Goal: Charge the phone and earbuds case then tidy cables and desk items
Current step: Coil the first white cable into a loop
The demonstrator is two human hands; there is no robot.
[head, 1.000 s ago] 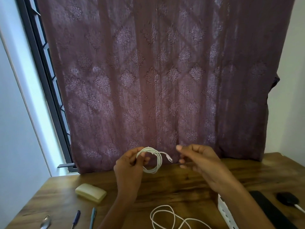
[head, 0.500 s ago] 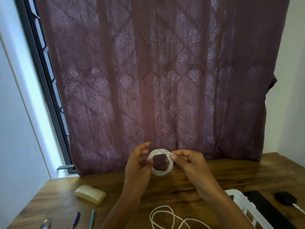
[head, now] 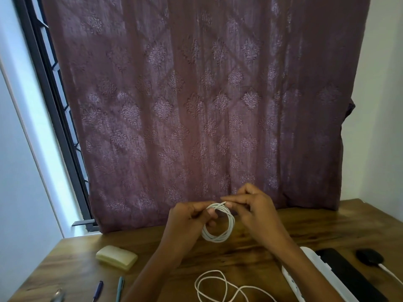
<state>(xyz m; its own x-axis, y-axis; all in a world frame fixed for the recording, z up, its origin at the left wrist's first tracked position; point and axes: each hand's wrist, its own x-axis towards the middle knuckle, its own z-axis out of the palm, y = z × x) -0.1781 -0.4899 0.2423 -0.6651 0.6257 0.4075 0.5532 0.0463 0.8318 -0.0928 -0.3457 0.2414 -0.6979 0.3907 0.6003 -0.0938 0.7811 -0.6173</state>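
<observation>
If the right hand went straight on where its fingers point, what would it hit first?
The cable coil, touching its fingertips; just beyond, likely the left hand holding that coil. Depth is unclear.

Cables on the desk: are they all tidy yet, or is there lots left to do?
Not yet. Seemingly done: the small black case has a white lead plugged in. In hand: the left hand holds the coiled cable while the right hand pinches its end. Left: the loose cable sprawls on the desk, and the blue pen and teal pen lie unsorted.
</observation>
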